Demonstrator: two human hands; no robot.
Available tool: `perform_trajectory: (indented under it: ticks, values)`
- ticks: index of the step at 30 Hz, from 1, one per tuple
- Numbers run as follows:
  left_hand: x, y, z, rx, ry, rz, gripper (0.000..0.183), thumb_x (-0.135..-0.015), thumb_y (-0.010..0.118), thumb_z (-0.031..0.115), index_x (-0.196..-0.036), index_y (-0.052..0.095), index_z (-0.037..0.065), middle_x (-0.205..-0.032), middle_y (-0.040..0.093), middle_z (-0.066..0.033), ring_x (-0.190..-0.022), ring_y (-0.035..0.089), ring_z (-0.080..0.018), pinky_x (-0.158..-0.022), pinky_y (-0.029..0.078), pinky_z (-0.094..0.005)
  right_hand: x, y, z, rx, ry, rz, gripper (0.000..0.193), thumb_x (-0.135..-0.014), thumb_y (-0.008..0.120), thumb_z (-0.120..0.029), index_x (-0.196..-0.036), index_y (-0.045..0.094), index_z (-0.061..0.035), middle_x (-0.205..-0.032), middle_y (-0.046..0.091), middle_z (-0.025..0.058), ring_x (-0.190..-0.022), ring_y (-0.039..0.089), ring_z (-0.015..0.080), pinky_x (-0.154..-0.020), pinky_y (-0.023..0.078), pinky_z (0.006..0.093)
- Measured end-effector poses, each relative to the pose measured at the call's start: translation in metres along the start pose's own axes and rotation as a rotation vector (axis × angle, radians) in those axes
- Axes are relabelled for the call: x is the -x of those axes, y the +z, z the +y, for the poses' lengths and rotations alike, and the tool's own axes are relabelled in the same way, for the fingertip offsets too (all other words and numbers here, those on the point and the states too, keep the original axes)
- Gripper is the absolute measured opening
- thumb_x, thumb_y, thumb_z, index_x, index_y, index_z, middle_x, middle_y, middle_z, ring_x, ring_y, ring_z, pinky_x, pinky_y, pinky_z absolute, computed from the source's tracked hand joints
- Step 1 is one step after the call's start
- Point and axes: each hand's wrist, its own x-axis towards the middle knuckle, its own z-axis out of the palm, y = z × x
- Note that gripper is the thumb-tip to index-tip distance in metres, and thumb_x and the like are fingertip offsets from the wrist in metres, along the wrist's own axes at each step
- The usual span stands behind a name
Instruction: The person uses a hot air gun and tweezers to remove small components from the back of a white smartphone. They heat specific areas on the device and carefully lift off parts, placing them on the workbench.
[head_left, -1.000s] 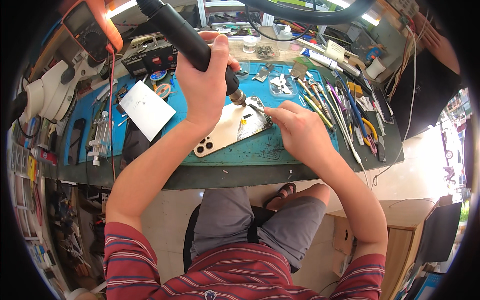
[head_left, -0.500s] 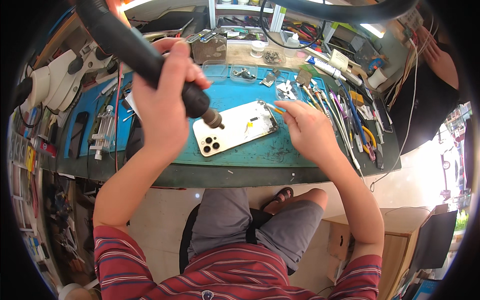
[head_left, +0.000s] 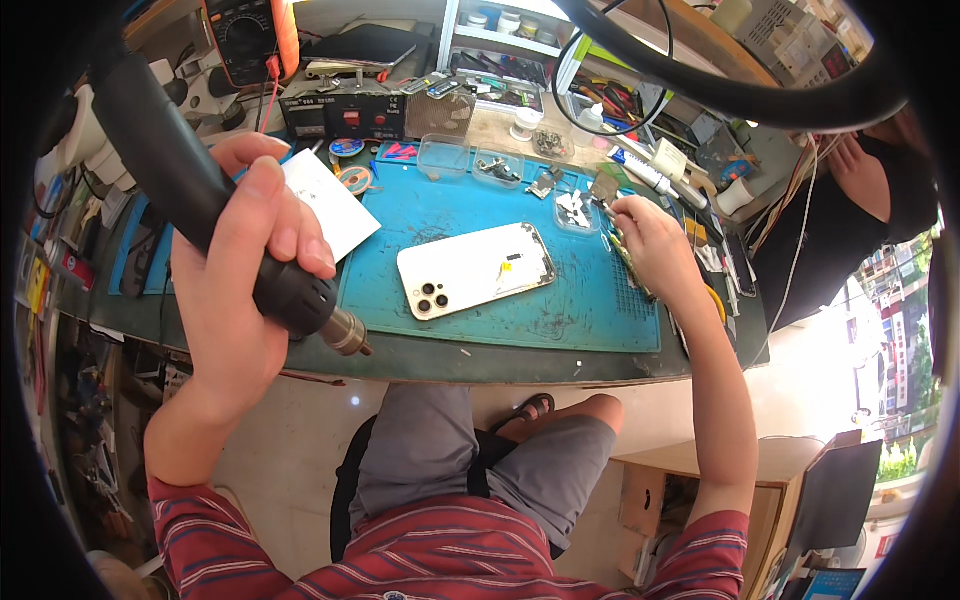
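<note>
My left hand [head_left: 232, 290] is wrapped round a black hot air gun [head_left: 175, 150], held up over the left front of the bench. Its metal nozzle tilts down to the right, apart from the phone. A white phone back housing [head_left: 462, 272] with three camera lenses lies on the blue work mat [head_left: 440, 205]; a small yellow spot shows on it. At the mat's right, my right hand [head_left: 655, 248] is closed in a pinch among the pens and tools. What its fingers hold is mostly hidden. Just left of those fingertips sits a clear tray [head_left: 577, 222] with white pieces.
A white sheet [head_left: 335, 210] lies left of the housing. Behind it stand a black power unit [head_left: 350, 118] and a multimeter [head_left: 245, 40]. Clear boxes [head_left: 442, 157] of small parts line the mat's back. A black hose [head_left: 780, 100] arches overhead. A person in black [head_left: 830, 240] is at the right.
The hot air gun has moved left and down, away from over the phone housing. My right hand has left the housing's right end with its orange-shafted tool and moved right to the tools.
</note>
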Motion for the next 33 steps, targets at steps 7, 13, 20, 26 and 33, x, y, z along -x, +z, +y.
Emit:
perform_trajectory:
  ticks: [7, 13, 20, 26, 33]
  values:
    - [0.001, -0.004, 0.000, 0.042, -0.021, 0.034, 0.028, -0.098, 0.058, 0.020, -0.116, 0.050, 0.000, -0.069, 0.046, -0.0007, -0.060, 0.053, -0.0117, -0.057, 0.048, -0.0291, -0.018, 0.002, -0.002, 0.285, -0.081, -0.025, 0.014, -0.093, 0.062, -0.022, -0.093, 0.066, -0.0090, -0.086, 0.068, 0.0107, -0.078, 0.067, 0.0322, -0.067, 0.053, 0.0407]
    - [0.001, -0.008, -0.001, 0.048, -0.035, 0.044, 0.027, -0.098, 0.058, 0.020, -0.116, 0.051, 0.001, -0.068, 0.046, -0.0004, -0.060, 0.053, -0.0112, -0.056, 0.048, -0.0283, -0.032, 0.012, 0.002, 0.247, -0.235, 0.021, 0.011, -0.090, 0.062, -0.021, -0.088, 0.066, -0.0102, -0.081, 0.066, 0.0073, -0.073, 0.067, 0.0296, -0.063, 0.052, 0.0401]
    - [0.004, -0.011, 0.001, 0.021, -0.040, 0.052, 0.028, -0.098, 0.058, 0.020, -0.117, 0.050, 0.000, -0.068, 0.046, -0.0001, -0.059, 0.052, -0.0111, -0.056, 0.047, -0.0278, -0.041, 0.016, -0.004, 0.524, -0.311, -0.158, 0.015, -0.094, 0.060, -0.026, -0.089, 0.065, -0.0121, -0.077, 0.065, 0.0052, -0.073, 0.067, 0.0280, -0.059, 0.051, 0.0414]
    - [0.005, -0.010, 0.006, -0.001, -0.050, 0.058, 0.031, -0.099, 0.056, 0.021, -0.120, 0.049, -0.001, -0.069, 0.045, 0.0004, -0.062, 0.052, -0.0105, -0.058, 0.046, -0.0268, -0.037, 0.016, -0.004, 0.029, -0.107, 0.007, 0.019, -0.095, 0.059, -0.023, -0.108, 0.066, -0.0121, -0.071, 0.060, 0.0039, -0.065, 0.062, 0.0198, -0.058, 0.047, 0.0330]
    - [-0.006, 0.005, 0.009, 0.037, 0.007, 0.002, 0.031, -0.101, 0.053, 0.024, -0.122, 0.049, 0.001, -0.072, 0.042, 0.0024, -0.066, 0.049, -0.0084, -0.062, 0.044, -0.0251, 0.031, 0.033, -0.044, -1.043, 0.214, -0.051, 0.041, -0.093, 0.042, 0.000, -0.132, 0.054, 0.0005, -0.095, 0.058, 0.0023, -0.077, 0.053, 0.0108, -0.071, 0.046, 0.0261]
